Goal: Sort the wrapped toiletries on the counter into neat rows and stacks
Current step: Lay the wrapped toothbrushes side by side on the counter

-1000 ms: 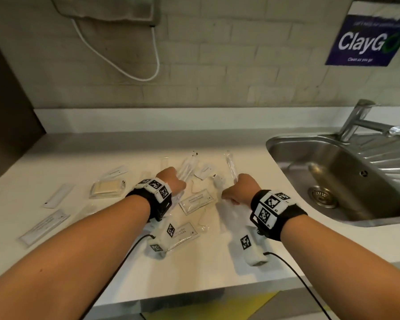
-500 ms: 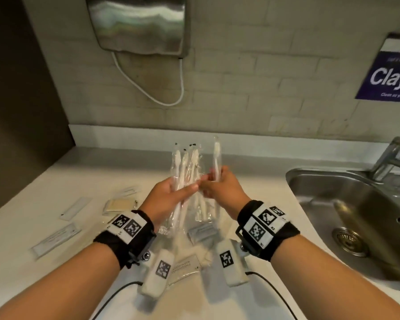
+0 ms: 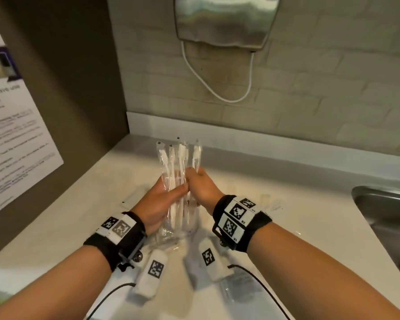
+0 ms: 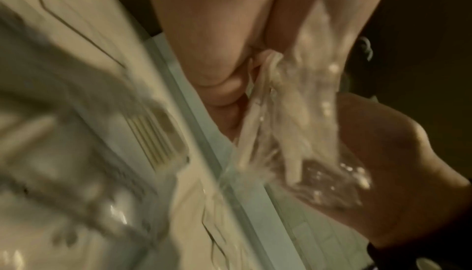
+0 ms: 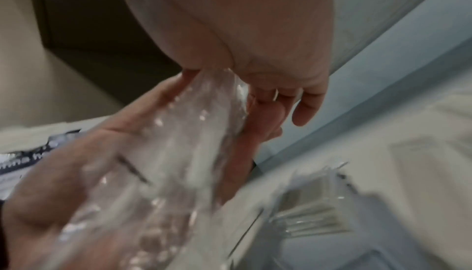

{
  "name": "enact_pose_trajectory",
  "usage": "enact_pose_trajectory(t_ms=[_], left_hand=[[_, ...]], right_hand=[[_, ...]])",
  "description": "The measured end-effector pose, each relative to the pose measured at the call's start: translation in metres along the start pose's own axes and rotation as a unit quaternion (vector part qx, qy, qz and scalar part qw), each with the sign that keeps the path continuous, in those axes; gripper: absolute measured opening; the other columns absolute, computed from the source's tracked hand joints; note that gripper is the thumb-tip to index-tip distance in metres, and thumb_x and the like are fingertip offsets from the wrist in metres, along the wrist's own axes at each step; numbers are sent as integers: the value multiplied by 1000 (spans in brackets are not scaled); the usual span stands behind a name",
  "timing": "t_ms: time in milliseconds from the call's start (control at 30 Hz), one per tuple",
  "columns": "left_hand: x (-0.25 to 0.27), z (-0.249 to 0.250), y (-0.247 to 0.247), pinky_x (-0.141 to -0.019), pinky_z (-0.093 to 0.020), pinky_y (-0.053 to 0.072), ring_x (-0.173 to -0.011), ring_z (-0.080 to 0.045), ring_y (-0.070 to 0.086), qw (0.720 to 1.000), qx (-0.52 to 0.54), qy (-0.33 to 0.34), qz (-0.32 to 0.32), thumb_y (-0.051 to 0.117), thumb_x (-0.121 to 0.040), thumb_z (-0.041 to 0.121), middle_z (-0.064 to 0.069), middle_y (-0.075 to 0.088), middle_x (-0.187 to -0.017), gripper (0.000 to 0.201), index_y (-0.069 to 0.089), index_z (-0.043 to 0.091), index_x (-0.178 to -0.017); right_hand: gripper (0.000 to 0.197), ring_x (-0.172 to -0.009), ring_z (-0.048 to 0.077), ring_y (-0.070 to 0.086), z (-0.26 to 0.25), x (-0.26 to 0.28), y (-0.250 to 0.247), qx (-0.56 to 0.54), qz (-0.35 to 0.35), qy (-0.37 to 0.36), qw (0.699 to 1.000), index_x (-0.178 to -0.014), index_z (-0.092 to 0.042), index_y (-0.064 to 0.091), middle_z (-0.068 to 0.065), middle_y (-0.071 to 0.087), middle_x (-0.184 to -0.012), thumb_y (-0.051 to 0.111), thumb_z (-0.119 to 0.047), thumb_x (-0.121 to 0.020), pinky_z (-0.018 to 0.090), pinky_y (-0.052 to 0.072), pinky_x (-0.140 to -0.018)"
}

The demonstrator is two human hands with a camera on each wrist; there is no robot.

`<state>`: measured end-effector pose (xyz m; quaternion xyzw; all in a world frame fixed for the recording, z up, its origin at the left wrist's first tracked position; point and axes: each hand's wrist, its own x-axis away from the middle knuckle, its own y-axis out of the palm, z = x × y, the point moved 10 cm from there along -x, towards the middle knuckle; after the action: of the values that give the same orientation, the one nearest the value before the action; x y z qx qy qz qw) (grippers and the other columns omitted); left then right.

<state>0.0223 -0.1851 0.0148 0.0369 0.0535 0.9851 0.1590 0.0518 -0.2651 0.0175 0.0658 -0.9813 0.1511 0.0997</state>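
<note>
Both hands hold a bundle of wrapped toothbrushes (image 3: 178, 179) upright above the white counter (image 3: 62, 227). The brushes are white in clear plastic sleeves, heads up. My left hand (image 3: 162, 199) cradles the bundle from the left, palm up, thumb across it. My right hand (image 3: 199, 185) pinches the rightmost wrapped toothbrush (image 3: 196, 158) against the others. In the left wrist view the clear wrappers (image 4: 301, 133) lie across my palm; the right wrist view shows the blurred sleeves (image 5: 178, 153) between both hands. Another white packet (image 3: 133, 199) lies flat on the counter left of my hands.
A steel sink (image 3: 388, 218) opens at the right edge of the counter. A hand dryer (image 3: 224, 19) with a white cable hangs on the brick wall behind. A dark side wall with a printed notice (image 3: 14, 139) closes the left. More clear packets (image 3: 270, 204) lie right of my hands.
From reaching into the scattered packets on the counter, both hands lifted a bundle of wrapped toothbrushes upright. The view has since swung left, and the hands have closed together on the bundle.
</note>
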Motion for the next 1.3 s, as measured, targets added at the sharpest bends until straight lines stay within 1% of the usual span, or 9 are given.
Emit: enact_pose_trajectory(t_ms=[167, 267, 400, 600, 767, 933, 1100, 1200, 1300], left_hand=[[1, 19, -78, -81, -27, 56, -109, -19, 69, 998, -47, 14, 33, 67, -86, 4, -4, 70, -121, 55, 51, 21, -136], [1, 31, -128, -68, -13, 54, -99, -8, 71, 993, -80, 21, 86, 72, -84, 5, 2, 74, -112, 50, 57, 24, -128], [4, 24, -203, -100, -34, 48, -109, -11, 67, 981, -100, -14, 166, 87, -66, 41, 8, 73, -113, 64, 64, 25, -124], [-1, 9, -245, -104, -38, 46, -102, -12, 71, 978, -113, -42, 171, 83, -74, 24, 4, 76, -106, 46, 69, 19, -117], [-15, 1, -247, -99, -32, 48, -99, -9, 71, 980, -122, -53, 146, 81, -76, 20, 5, 76, -105, 44, 69, 19, -118], [-34, -5, -222, -74, -19, 53, -101, -16, 71, 988, -108, -41, 107, 79, -78, 14, -4, 75, -110, 46, 64, 14, -121], [-46, -10, -199, -83, -32, 56, -99, -20, 72, 989, -121, -43, 72, 80, -73, 18, -4, 75, -107, 48, 65, 16, -118], [-50, -17, -191, -86, -32, 54, -99, -16, 72, 989, -123, -52, 60, 82, -70, 23, -1, 75, -108, 53, 64, 19, -120], [-50, -21, -186, -92, -34, 51, -101, -16, 71, 988, -133, -63, 47, 82, -72, 25, 1, 75, -108, 51, 65, 20, -120]], right_hand=[[67, -139, 32, 33, -35, -26, 58, 107, -42, 0, 993, -145, -22, 36, 11, 35, -153, 18, -58, -92, 52, 27, -112], [59, -143, 27, 29, -56, -42, 83, 94, -81, -20, 992, -147, -18, 35, 8, 31, -156, 19, -50, -100, 43, 18, -118], [54, -136, 29, 40, -52, -78, 88, 157, -48, -15, 986, -140, -13, 45, 11, 44, -147, 24, -45, -101, 44, 26, -115], [60, -142, 35, 27, 12, -85, 147, 597, -190, -14, 779, -144, -33, 35, 3, 33, -151, 33, -64, -93, 58, 17, -113], [79, -144, 51, -3, 49, -79, 143, 568, -212, 43, 794, -151, -43, 3, 11, -10, -162, 44, -65, -88, 66, 12, -111], [78, -145, 46, -6, 62, -54, 119, 613, -229, 18, 756, -147, -51, -9, -7, -14, -162, 35, -72, -87, 76, 17, -104], [80, -147, 42, -12, 81, -36, 104, 616, -242, 15, 750, -145, -54, -12, -9, -19, -161, 34, -76, -84, 75, 13, -107], [78, -147, 42, -6, 74, -23, 97, 622, -256, 14, 740, -149, -49, -6, -6, -14, -162, 37, -71, -87, 72, 16, -108], [61, -142, 35, 24, 37, -25, 102, 616, -245, -31, 748, -150, -38, 25, 4, 22, -158, 40, -58, -95, 65, 21, -111]])
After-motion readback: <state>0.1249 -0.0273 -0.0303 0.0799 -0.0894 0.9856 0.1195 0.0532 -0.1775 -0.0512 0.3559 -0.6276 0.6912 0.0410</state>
